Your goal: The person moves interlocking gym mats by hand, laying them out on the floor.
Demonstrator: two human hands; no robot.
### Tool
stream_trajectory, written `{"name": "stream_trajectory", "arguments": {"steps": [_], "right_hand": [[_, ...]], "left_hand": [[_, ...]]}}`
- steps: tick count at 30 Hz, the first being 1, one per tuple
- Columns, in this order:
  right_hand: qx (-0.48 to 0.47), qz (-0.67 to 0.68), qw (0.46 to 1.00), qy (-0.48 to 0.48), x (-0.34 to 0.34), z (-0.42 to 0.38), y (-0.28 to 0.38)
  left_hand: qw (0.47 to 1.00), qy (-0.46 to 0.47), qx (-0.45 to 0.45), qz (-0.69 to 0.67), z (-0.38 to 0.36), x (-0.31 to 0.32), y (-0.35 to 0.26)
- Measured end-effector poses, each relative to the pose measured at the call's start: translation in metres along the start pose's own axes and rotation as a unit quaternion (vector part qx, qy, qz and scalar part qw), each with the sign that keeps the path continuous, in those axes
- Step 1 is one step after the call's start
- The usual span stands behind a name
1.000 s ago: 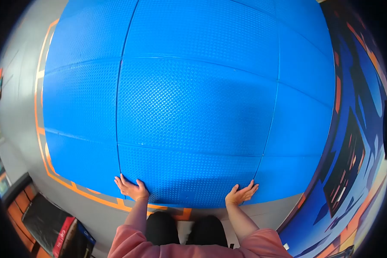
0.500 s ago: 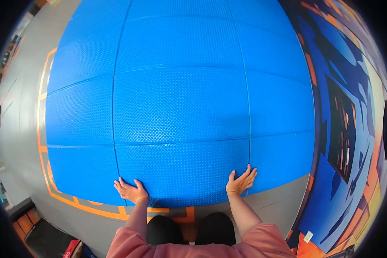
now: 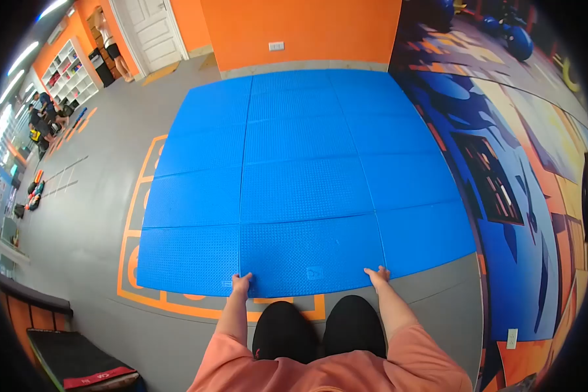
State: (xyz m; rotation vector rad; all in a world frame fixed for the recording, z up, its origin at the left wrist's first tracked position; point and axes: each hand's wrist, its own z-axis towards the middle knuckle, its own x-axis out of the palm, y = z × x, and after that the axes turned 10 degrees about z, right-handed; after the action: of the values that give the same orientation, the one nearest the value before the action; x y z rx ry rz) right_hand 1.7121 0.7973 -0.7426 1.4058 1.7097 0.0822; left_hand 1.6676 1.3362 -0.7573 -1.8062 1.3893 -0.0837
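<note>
Blue textured foam mats point(image 3: 307, 189) lie side by side on the floor in three columns, with fold lines across them. My left hand point(image 3: 241, 285) is at the near end of the seam between the left and middle mats, thumb and fingers apart. At the near end of the other seam, between the middle and right mats, is my right hand point(image 3: 378, 277), its thumb pointing left away from the fingers. Both look open and hold nothing. Whether the fingertips touch the mat surface is hard to tell.
A mural wall point(image 3: 503, 176) runs along the right, and an orange wall point(image 3: 307, 32) stands behind the mats. Orange floor markings point(image 3: 129, 261) border the left side. A dark padded item point(image 3: 78, 359) is at lower left. Several people point(image 3: 46, 117) are far left.
My head has tilted up, so the far wall, door and people now show. Both hands have moved from lying spread on the mat towards its near edge, with their fingers less spread.
</note>
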Motion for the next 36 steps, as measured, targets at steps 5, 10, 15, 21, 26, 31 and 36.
{"name": "stream_trajectory", "arguments": {"steps": [5,10,15,21,26,31,36], "right_hand": [[0.120,0.239,0.962,0.058,0.009,0.032,-0.033],[0.151,0.374,0.915,-0.032,-0.030,-0.060,-0.033],[0.142,0.645,0.745,0.095,-0.076,-0.073,-0.064],[0.026,0.592,0.768,0.242,-0.193,-0.151,-0.085],[-0.124,0.378,0.873,0.282,-0.268,-0.210,-0.072],[-0.219,0.311,0.903,0.199,-0.298,-0.252,-0.066],[-0.211,0.293,0.923,0.130,-0.282,-0.270,-0.092]], "left_hand": [[0.984,0.089,0.143,0.057,-0.064,-0.029,-0.058],[0.969,0.149,0.132,-0.145,-0.166,-0.071,-0.132],[0.945,0.216,0.153,-0.194,-0.261,-0.127,-0.137],[0.944,0.271,0.170,-0.085,-0.307,-0.161,-0.063],[0.942,0.222,0.251,-0.013,-0.299,-0.174,-0.010],[0.934,0.205,0.282,-0.082,-0.318,-0.196,0.016],[0.935,0.153,0.314,-0.059,-0.343,-0.210,0.048]]}}
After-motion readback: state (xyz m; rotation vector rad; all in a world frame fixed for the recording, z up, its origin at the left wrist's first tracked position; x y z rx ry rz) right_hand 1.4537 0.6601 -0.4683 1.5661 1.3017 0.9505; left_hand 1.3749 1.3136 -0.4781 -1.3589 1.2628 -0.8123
